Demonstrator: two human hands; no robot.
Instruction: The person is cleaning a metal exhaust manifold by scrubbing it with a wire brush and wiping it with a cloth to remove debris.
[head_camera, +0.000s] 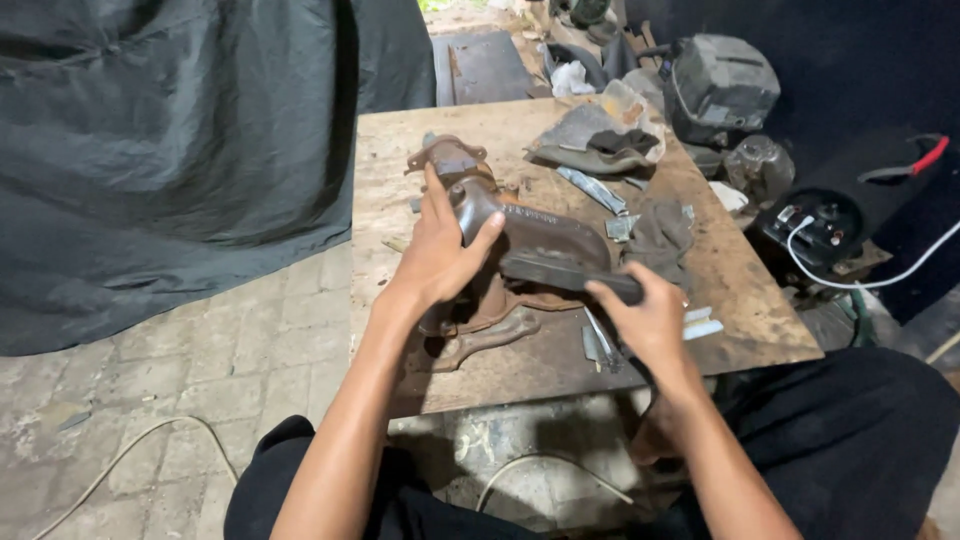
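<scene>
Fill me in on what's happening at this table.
A seated person holds a rusty cast-metal manifold on a worn wooden table. The left hand clasps its pipe end, while the right hand grips the flat flange end. A grey rag and metal scraps lie beside it.
</scene>
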